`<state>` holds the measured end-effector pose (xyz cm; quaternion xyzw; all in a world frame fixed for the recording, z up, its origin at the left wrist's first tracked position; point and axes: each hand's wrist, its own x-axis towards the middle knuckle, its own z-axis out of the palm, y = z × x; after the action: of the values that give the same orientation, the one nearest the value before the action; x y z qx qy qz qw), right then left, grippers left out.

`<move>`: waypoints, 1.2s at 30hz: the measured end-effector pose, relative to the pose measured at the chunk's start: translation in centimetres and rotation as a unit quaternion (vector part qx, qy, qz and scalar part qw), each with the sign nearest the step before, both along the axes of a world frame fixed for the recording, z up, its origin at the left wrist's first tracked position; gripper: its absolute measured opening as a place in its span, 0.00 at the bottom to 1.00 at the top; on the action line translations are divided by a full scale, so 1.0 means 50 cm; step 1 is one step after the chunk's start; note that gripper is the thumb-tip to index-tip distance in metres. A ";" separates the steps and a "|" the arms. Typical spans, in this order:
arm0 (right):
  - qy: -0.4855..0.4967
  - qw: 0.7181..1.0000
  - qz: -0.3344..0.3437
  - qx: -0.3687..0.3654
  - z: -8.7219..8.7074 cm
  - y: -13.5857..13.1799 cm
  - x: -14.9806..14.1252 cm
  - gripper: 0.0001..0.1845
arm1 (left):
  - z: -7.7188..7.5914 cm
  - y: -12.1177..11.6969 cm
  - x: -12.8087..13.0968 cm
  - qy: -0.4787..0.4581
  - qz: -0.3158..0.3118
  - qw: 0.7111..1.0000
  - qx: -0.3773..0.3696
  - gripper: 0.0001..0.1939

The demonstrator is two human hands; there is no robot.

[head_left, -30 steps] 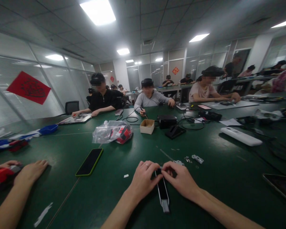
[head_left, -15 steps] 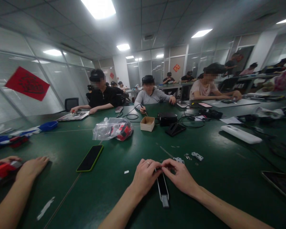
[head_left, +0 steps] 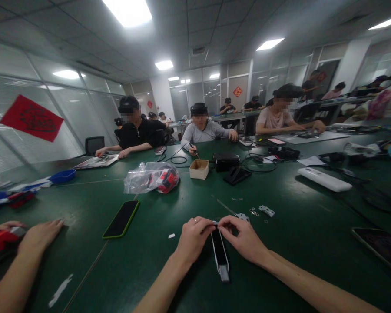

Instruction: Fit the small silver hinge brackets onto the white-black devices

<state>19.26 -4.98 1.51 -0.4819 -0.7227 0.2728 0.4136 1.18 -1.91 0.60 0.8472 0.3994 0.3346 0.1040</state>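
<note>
1. Left hand [head_left: 193, 240] and right hand [head_left: 243, 238]: fingertips close together at the 12 o'clock end of item 2; exact grip unclear.
2. Dark strip [head_left: 219, 250], pale-edged: lies on green table [head_left: 124, 274], grey tip [head_left: 224, 274] near 6 o'clock.
3. Green-edged phone [head_left: 121, 219]: 9 o'clock from the hands.
4. Clear plastic bag [head_left: 138, 179], red and black contents: 10 o'clock.
5. Black box [head_left: 226, 161]: 12 o'clock.
6. Small metal plate [head_left: 266, 211]: between 2 and 3 o'clock.
</note>
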 end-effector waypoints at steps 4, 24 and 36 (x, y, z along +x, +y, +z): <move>-0.060 0.997 -0.029 0.036 -0.008 0.011 0.012 0.08 | 0.007 0.014 -0.012 -0.058 0.056 0.995 -0.056 0.06; -0.250 0.963 -0.034 0.089 -0.030 0.036 0.032 0.10 | 0.021 0.028 -0.027 -0.057 0.084 0.980 -0.172 0.08; -0.253 0.962 -0.030 0.102 -0.032 0.037 0.031 0.10 | 0.012 0.024 -0.018 -0.070 0.067 0.975 -0.198 0.07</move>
<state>20.81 -3.15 -0.09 -0.5120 -0.8128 0.0540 0.2726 0.30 -0.71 1.22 0.7557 0.5052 0.3131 0.2751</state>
